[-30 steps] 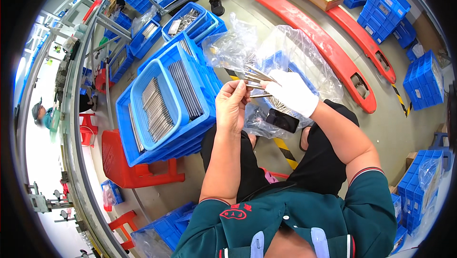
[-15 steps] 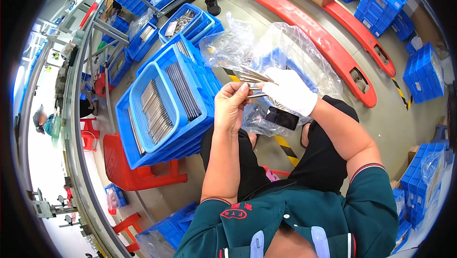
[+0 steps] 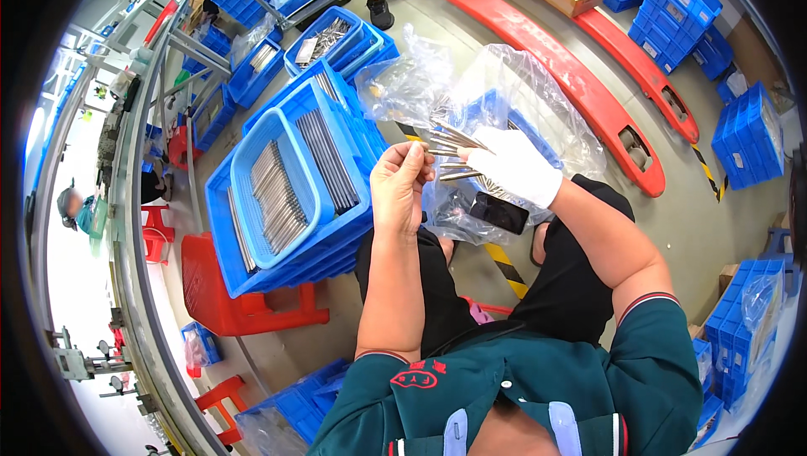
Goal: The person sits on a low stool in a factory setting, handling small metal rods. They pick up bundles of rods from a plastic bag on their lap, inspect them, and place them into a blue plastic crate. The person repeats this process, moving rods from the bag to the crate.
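Head: rods (image 3: 458,136) jut from right grip (image 3: 514,167).

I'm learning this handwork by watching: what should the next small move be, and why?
Probably pinch the end of one of the metal rods with the bare left hand: the gloved right hand holds them fanned out, with ends close to the left hand. Whether it already grips one is too small to tell.
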